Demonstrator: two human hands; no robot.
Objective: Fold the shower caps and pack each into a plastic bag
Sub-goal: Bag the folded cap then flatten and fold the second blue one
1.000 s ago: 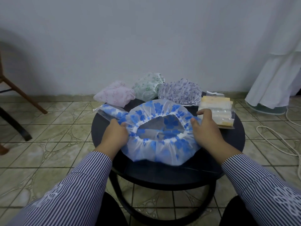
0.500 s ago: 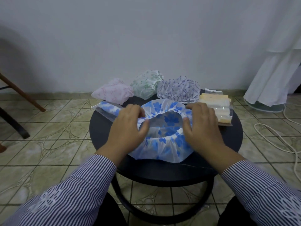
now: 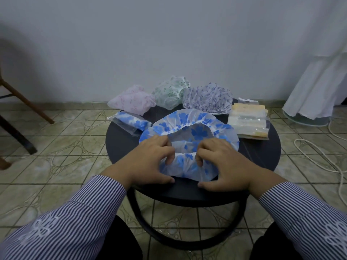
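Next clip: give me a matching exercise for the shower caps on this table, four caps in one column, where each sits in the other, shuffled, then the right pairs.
Things
1. blue-flowered cap
2. pink cap
3. green-print cap
4. purple-print cap

Places
A. back row, in the middle
B. back row, left end, overhanging the table edge
C. table centre, near rim gripped by the left hand and right hand
D. back row, right end, beside the stack of plastic bags

Pairs: 1-C, 2-B, 3-A, 4-D
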